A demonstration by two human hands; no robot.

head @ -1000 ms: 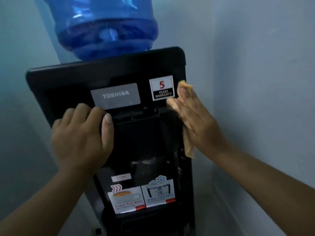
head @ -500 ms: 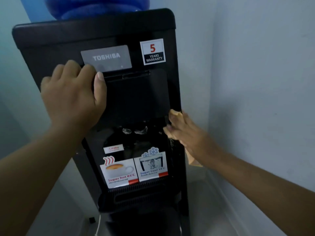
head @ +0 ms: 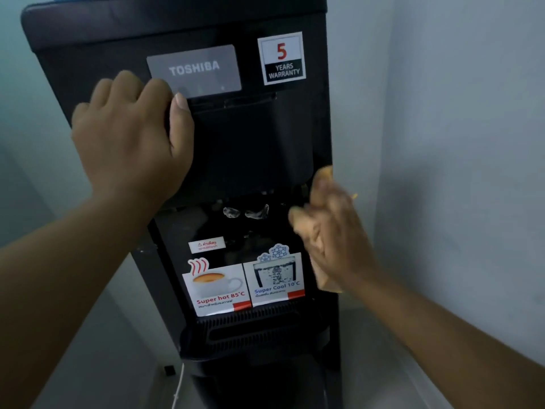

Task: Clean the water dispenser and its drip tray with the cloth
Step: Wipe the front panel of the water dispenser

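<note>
Both arms are bare. The left forearm (head: 59, 276) is uncovered from the wrist down to the edge of the picture, and it looks broad and smooth. The left hand (head: 129, 137) shows rounded knuckles and a short, pale, neatly trimmed thumbnail (head: 180, 101). The right forearm (head: 442, 335) is also uncovered along all of its visible length, and it looks slimmer in the picture. The right hand (head: 333, 231) is smeared by blur, so its nails and finer details cannot be made out.

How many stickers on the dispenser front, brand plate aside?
4: warranty sticker upper right, small warning label mid-front, hot-drink sticker and cold-water sticker side by side below. Left hand and right hand may hide others.
</note>
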